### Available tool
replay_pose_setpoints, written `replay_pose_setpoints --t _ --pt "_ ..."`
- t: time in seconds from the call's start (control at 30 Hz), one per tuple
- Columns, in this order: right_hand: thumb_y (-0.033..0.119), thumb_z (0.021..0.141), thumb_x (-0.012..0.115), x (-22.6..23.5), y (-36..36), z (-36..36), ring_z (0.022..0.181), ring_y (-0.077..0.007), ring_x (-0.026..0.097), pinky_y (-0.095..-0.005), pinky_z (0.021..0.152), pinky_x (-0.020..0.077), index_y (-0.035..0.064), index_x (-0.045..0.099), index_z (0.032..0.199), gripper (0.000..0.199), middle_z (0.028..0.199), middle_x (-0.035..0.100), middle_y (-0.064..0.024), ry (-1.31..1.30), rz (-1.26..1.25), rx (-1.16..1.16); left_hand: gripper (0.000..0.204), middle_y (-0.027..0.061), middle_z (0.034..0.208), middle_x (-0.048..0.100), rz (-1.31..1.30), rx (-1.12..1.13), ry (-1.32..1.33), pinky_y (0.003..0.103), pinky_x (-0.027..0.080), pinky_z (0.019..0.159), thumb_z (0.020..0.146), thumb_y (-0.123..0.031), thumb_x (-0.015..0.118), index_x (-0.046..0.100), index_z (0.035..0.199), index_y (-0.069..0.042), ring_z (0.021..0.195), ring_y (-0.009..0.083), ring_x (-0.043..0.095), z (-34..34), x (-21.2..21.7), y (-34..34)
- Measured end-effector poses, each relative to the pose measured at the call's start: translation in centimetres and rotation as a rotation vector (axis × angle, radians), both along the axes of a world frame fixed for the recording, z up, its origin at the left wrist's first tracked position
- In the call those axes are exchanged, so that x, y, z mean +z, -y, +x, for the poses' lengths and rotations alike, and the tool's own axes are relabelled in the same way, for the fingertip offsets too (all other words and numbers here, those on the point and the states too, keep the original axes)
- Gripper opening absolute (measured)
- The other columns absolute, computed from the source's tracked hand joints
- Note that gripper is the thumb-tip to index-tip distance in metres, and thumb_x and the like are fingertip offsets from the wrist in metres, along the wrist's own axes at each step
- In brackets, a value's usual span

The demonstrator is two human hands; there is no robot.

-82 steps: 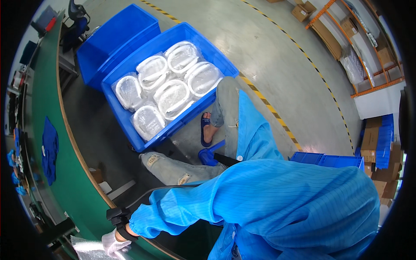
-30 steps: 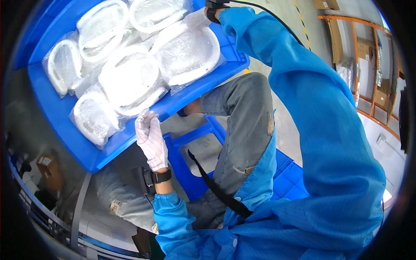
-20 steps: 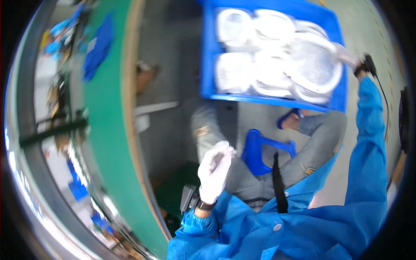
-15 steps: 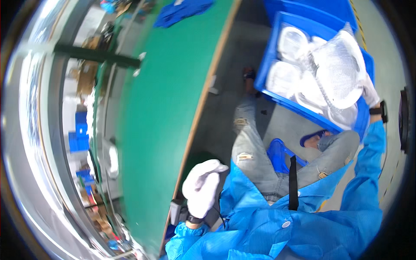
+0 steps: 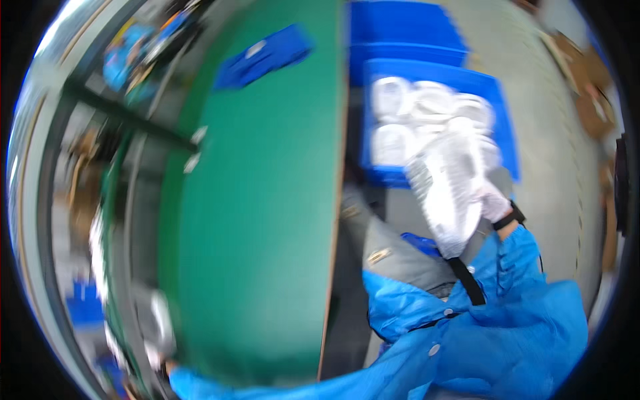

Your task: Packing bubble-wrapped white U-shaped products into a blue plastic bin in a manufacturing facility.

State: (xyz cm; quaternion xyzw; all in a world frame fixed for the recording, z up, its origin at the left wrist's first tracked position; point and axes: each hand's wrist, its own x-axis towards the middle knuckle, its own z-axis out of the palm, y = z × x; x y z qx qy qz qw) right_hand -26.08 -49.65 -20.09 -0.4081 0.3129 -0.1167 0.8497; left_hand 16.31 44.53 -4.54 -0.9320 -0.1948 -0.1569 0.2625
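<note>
The picture is motion-blurred. My right hand point(image 5: 495, 204), in a white glove with a black wrist strap, grips a clear plastic bag with a white round part point(image 5: 448, 193) and holds it just in front of the blue bin point(image 5: 427, 68), above my lap. Several more bagged white parts point(image 5: 407, 107) lie in that bin. My left hand point(image 5: 160, 328), also gloved in white, shows only as a blur at the lower left, by the far edge of the green table point(image 5: 267, 220). Whether it holds anything cannot be made out.
A blue cloth point(image 5: 264, 55) lies at the far end of the green table. A second blue bin point(image 5: 400, 23) stands behind the first. A dark frame with cluttered stations point(image 5: 100, 113) runs along the left. Grey floor point(image 5: 553, 133) lies to the right.
The view has swung toward the green table. My right hand has lifted a bagged part out of the bin toward me. My left hand has moved out to the lower left.
</note>
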Motion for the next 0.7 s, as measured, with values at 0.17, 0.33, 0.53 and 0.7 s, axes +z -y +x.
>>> replay_pose_setpoints --t 0.17,0.33,0.53,0.7 --pt "-0.008 0.071 0.057 -2.5 -2.6 -6.4 0.088 -0.0188 0.066 -0.0328 0.08 0.054 -0.0026 0.064 0.098 0.029 0.093 0.068 -0.0105 -0.092 -0.081 0.025 0.041 0.0131 0.103 0.063 -0.339 -0.059 0.099 0.046 0.051 0.073 0.092 -0.04 0.047 0.06 0.118 -0.01 0.089 0.0273 0.063 0.7 1.5 11.6" --pt "-0.006 0.071 0.058 -2.9 -6.4 -7.2 0.086 -0.0202 0.066 -0.0338 0.079 0.0539 -0.0031 0.065 0.093 0.023 0.088 0.068 -0.0111 -0.04 0.328 -0.195 0.04 0.0122 0.104 0.063 -0.496 -0.201 0.115 0.042 0.051 0.071 0.093 -0.037 0.048 0.059 0.119 -0.008 0.089 0.0251 0.063 -1.5 2.1 18.6" --pt "-0.001 0.072 0.061 -1.4 -6.4 -6.9 0.075 -0.0196 0.064 -0.0299 0.068 0.0518 -0.003 0.063 0.095 0.023 0.089 0.065 -0.0108 -0.118 -0.049 -0.108 0.039 0.0112 0.105 0.063 -0.721 -0.465 0.138 0.038 0.051 0.068 0.094 -0.033 0.049 0.058 0.12 -0.006 0.089 0.0225 0.063 -7.2 3.7 25.6" --pt "-0.001 0.072 0.069 -7.8 -5.2 -7.9 0.081 -0.0209 0.062 -0.0309 0.072 0.0491 0.0043 0.065 0.091 0.02 0.088 0.064 -0.008 0.031 -0.4 0.053 0.038 0.0104 0.106 0.064 -0.945 -0.626 0.142 0.035 0.051 0.066 0.094 -0.03 0.049 0.058 0.121 -0.005 0.089 0.0203 0.063 -14.8 5.6 27.5"
